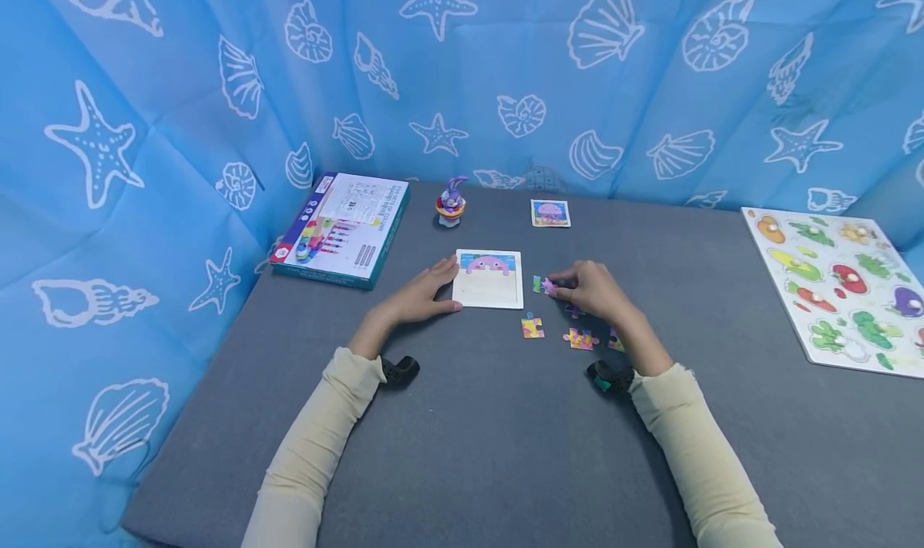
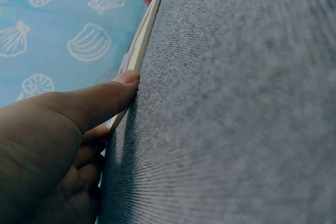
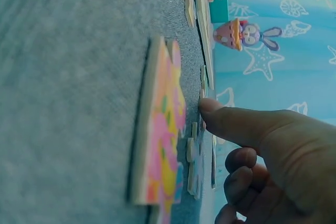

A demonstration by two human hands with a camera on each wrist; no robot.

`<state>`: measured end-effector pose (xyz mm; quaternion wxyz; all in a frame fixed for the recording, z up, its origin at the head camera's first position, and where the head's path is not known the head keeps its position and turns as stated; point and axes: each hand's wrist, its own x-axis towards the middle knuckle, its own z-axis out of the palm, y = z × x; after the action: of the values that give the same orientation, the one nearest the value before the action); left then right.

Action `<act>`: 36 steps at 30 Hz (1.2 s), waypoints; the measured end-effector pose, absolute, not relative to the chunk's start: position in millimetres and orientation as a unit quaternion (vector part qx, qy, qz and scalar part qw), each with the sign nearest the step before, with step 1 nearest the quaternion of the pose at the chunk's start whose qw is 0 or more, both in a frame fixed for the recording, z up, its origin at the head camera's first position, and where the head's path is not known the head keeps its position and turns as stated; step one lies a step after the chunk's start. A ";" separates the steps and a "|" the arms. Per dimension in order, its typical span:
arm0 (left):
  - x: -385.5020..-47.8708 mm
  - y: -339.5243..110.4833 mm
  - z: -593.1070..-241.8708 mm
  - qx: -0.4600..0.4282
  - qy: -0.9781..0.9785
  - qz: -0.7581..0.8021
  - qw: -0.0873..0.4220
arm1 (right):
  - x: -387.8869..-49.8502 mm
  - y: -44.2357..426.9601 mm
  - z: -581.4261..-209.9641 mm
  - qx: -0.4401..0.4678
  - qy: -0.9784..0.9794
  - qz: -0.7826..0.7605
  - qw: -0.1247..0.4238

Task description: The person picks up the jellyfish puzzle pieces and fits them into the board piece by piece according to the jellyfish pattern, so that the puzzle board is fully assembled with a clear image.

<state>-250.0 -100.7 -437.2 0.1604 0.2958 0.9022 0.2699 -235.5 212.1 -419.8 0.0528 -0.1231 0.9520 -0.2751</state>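
A square white puzzle frame lies on the table, its top part filled with a pink octopus picture. My left hand holds its left side, with the thumb against the near edge and fingers by the far corner. Right of the frame, my right hand pinches a pink and green jigsaw piece at the table surface; the fingers partly hide it. Loose around that hand lie a yellow and pink piece, another such piece, one half under the wrist and a purple one.
Behind the frame stand a rabbit figurine and a small octopus picture card. A boxed toy lies at the back left. To the right is a white vegetable peg board. Blue shell-print curtains hang along the table's back and left sides.
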 end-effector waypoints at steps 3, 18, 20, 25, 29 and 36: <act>-250.2 -101.3 -437.0 0.295 0.902 0.272 0.161 | -236.0 211.8 -420.2 -0.129 0.951 -0.277 0.046; -251.6 -102.8 -437.8 0.292 0.901 0.284 0.149 | -241.0 194.0 -415.3 -0.146 0.937 -0.316 0.022; -251.9 -102.7 -437.5 0.292 0.901 0.287 0.146 | -244.1 182.1 -411.5 -0.161 0.934 -0.317 0.021; -252.6 -102.2 -436.8 0.293 0.900 0.289 0.144 | -253.5 152.4 -408.7 -0.201 0.929 -0.310 0.019; -254.2 -102.1 -437.5 0.290 0.901 0.289 0.143 | -260.5 133.5 -412.0 -0.212 0.927 -0.308 0.031; -256.6 -103.7 -439.1 0.293 0.902 0.287 0.136 | -268.4 113.7 -419.3 -0.226 0.922 -0.309 0.050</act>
<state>-256.6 -103.7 -439.1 0.1362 0.2928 0.9020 0.2866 -268.4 113.7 -419.3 0.0495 -0.2261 0.9223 -0.3094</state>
